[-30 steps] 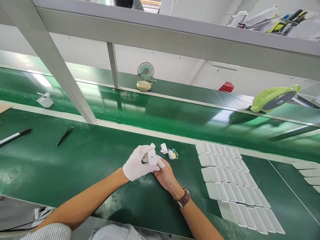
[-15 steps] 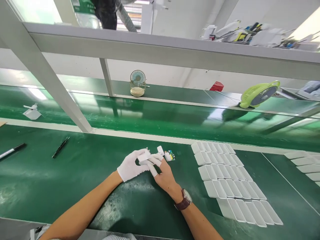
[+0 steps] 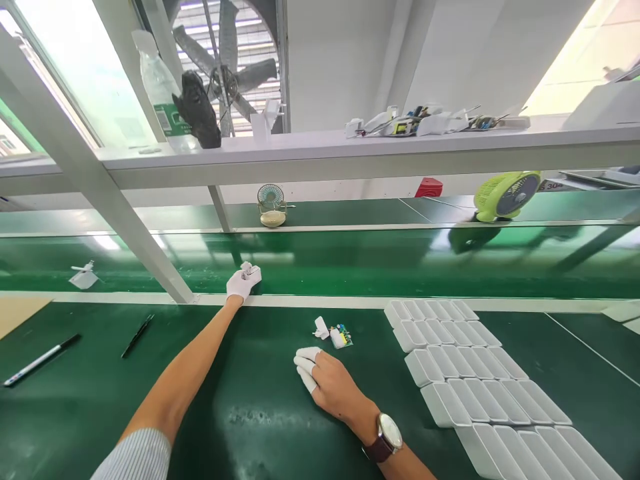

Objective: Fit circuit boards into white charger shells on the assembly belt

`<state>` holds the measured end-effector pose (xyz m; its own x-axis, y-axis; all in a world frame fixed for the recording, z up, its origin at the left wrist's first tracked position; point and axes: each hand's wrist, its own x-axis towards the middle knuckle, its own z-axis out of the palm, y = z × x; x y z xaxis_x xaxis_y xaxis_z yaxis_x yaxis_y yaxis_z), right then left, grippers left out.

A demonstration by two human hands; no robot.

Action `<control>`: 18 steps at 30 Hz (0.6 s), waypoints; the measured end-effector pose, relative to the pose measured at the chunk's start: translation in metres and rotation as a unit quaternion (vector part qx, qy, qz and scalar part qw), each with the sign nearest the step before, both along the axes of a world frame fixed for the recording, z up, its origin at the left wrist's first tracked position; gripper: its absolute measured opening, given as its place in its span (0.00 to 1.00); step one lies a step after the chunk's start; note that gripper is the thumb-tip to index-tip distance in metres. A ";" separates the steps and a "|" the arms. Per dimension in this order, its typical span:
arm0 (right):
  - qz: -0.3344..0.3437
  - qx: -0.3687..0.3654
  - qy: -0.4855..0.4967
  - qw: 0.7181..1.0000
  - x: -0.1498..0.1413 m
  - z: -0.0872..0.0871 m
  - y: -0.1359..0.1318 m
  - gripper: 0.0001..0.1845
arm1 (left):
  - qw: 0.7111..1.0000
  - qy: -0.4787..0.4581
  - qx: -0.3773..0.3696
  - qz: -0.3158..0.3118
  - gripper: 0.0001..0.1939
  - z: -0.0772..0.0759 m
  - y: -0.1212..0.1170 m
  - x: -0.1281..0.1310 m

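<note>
My left hand (image 3: 241,283), in a white glove, is stretched out over the white rail to the near edge of the glossy green conveyor belt (image 3: 350,263). Its fingers are closed on a small white charger housing (image 3: 249,270). My right hand (image 3: 326,381), bare with white finger cots and a wristwatch, rests on the green work mat (image 3: 250,400) and holds nothing. Just beyond its fingertips lie a small white plastic part (image 3: 321,328) and a small circuit board (image 3: 342,336).
Rows of white housings (image 3: 465,363) lie on the mat at the right. A pen (image 3: 40,360) and black tweezers (image 3: 137,335) lie at the left. Another white charger (image 3: 83,278) sits on the belt. A slanted frame post (image 3: 105,200), a small desk fan (image 3: 271,207) and a green fan (image 3: 505,195) stand beyond.
My left hand left my right hand and reached forward to the belt edge with the white housing. My right hand settled on the mat. The view tilted upward.
</note>
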<state>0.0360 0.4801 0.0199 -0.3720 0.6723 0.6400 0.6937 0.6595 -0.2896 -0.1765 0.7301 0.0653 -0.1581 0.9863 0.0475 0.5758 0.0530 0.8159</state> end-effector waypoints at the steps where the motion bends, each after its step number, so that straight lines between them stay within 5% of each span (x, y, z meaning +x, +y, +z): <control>1: 0.007 -0.009 -0.010 1.000 -0.001 -0.002 -0.001 0.17 | 1.000 -0.001 0.002 0.017 0.14 0.001 0.005 -0.002; 7: 0.015 -0.067 -0.123 0.990 -0.009 -0.006 -0.004 0.08 | 0.997 -0.020 0.028 0.071 0.23 -0.009 -0.017 0.002; 11: 0.003 -0.093 -0.189 0.978 -0.011 -0.002 -0.003 0.06 | 0.998 -0.028 0.052 0.030 0.23 0.006 -0.048 0.030; 14: -0.014 -0.109 -0.217 0.970 -0.009 -0.001 0.000 0.12 | 0.982 -0.019 0.069 -0.176 0.17 0.032 -0.084 0.072; 17: -0.018 -0.140 -0.211 0.967 -0.010 -0.002 0.001 0.14 | 0.907 0.025 0.062 -0.417 0.12 0.057 -0.140 0.123; 18: -0.019 -0.161 -0.192 0.968 -0.011 -0.002 0.001 0.13 | 0.859 0.059 0.062 -0.504 0.13 0.061 -0.160 0.140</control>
